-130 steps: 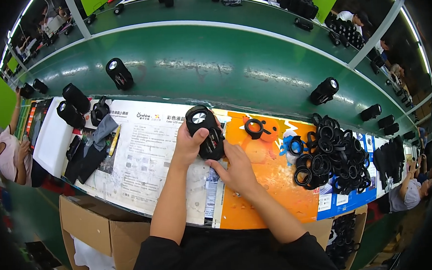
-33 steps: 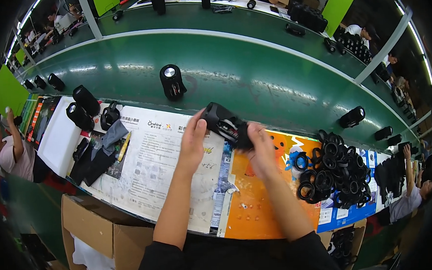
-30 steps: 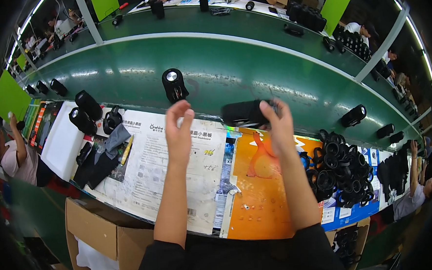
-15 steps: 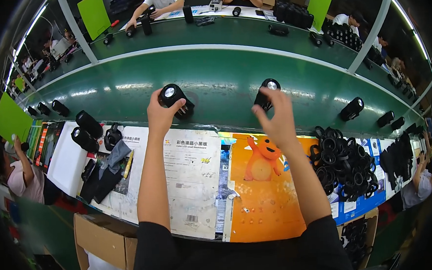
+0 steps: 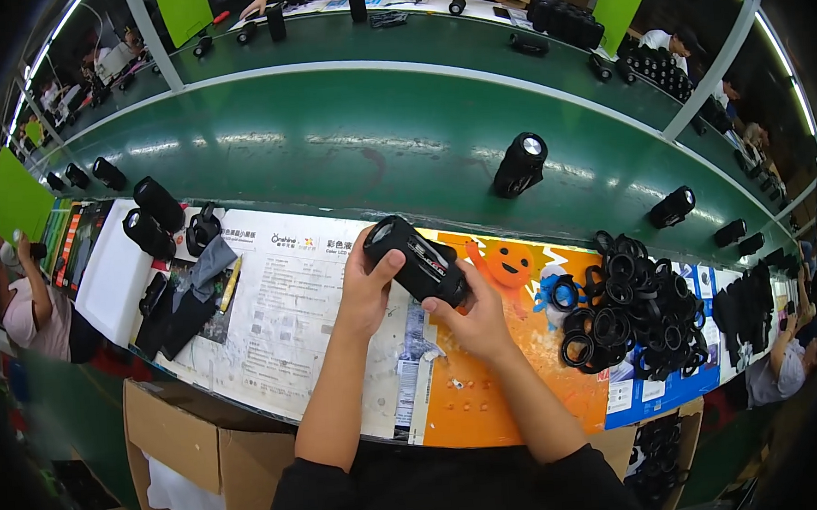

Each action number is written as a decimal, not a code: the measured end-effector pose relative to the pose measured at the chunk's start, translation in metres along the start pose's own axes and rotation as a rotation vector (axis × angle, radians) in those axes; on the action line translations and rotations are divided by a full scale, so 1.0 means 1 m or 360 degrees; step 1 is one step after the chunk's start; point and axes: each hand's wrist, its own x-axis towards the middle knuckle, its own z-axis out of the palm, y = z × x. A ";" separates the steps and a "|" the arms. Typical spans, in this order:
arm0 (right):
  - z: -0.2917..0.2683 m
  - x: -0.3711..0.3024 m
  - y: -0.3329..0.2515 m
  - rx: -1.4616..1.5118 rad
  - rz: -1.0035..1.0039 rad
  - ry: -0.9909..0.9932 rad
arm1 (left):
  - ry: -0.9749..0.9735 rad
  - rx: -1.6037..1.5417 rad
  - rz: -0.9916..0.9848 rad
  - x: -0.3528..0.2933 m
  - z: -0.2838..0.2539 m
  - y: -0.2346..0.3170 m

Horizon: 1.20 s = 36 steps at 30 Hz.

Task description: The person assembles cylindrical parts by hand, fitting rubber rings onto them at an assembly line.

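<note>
A black cylindrical speaker (image 5: 416, 264) lies tilted between my two hands, above the work sheets at the bench's front. My left hand (image 5: 368, 289) is closed round its upper left end, thumb across the top. Around the lower right end my right hand (image 5: 477, 314) is closed, thumb at the near edge. A panel with small openings on the speaker's side faces up. Beyond my hands, a second black speaker (image 5: 520, 166) with a silver end disc stands on the green conveyor belt (image 5: 329, 148). A heap of black rings (image 5: 656, 302) is to the right of my hands.
Two black speakers (image 5: 158, 203) stand at the left beside grey and black cloths (image 5: 208, 270) and a yellow pen (image 5: 231, 285). Farther speakers (image 5: 672, 207) sit along the belt. Cardboard boxes (image 5: 173, 429) are below the bench edge. Other people work across and at both sides.
The speaker from the belt has come toward me in my left hand. My right hand has left the other speaker and now grips this one too. The view has shifted slightly.
</note>
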 end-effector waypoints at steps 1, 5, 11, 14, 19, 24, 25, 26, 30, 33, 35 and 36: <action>-0.001 0.000 -0.008 0.0213 0.0281 -0.0106 | -0.0089 -0.0158 -0.0022 0.000 0.002 0.000; -0.008 -0.003 0.001 0.0456 0.0508 -0.0377 | -0.0142 -0.0250 -0.0045 0.000 0.007 -0.007; 0.008 -0.004 0.003 -0.0097 0.0043 -0.0260 | -0.0030 -0.0222 0.0294 0.001 0.000 -0.001; 0.012 -0.004 -0.002 -0.0442 -0.0195 -0.0196 | -0.0114 -0.0278 0.0384 0.002 -0.004 0.009; 0.012 -0.011 0.004 -0.0307 -0.0123 -0.0237 | -0.0370 -0.0202 0.0261 0.004 -0.012 0.007; 0.010 -0.018 0.014 0.0112 0.0030 -0.0284 | -0.0447 -0.0239 0.0145 -0.001 -0.008 0.004; 0.010 -0.019 0.014 0.0111 0.0029 -0.0278 | -0.0443 -0.0215 0.0111 -0.002 -0.007 0.004; 0.010 -0.019 0.013 0.0142 0.0035 -0.0300 | -0.0447 -0.0215 0.0107 -0.002 -0.006 0.004; 0.012 -0.019 0.007 0.0236 0.0077 -0.0343 | -0.0464 -0.0274 0.0140 -0.004 -0.007 0.004; 0.008 -0.019 0.010 0.0273 0.0105 -0.0390 | -0.0509 -0.0310 0.0129 -0.003 -0.008 0.004; 0.007 -0.018 0.007 0.0289 0.0128 -0.0403 | -0.0543 -0.0313 0.0129 -0.003 -0.008 0.004; 0.006 -0.019 0.006 0.0301 0.0154 -0.0413 | -0.0547 -0.0311 0.0125 -0.003 -0.008 0.004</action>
